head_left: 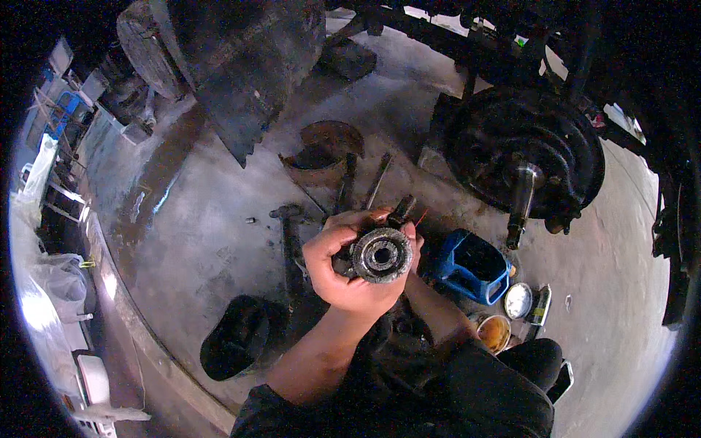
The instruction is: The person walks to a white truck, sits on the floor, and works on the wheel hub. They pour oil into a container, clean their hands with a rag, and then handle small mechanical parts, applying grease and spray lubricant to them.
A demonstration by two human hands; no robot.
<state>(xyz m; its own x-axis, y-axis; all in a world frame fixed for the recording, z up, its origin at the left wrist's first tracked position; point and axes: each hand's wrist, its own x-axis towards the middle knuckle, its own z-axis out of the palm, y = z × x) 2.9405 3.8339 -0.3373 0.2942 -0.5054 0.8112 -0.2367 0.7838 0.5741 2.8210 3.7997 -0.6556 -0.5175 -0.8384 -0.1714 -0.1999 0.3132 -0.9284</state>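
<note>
In front of my body I hold a greasy round metal part (382,255) with a ridged rim and a hole through its middle. A short dark stub (402,210) sticks out at its far side. My left hand (343,271) is closed round the part from the left and below, thumb along its side. Behind it on the right, my right hand (415,244) is closed against the same part; most of its fingers are hidden. Just left of my hands a hammer (290,237) lies on the floor.
A backing plate (475,153) with a bare spindle (523,197) stands at right. Farther off lie curved rusty metal pieces (321,164) and bars (378,179). Right of me are a cut-open blue container (456,269), a tin of amber grease (493,333) and a round lid (518,300).
</note>
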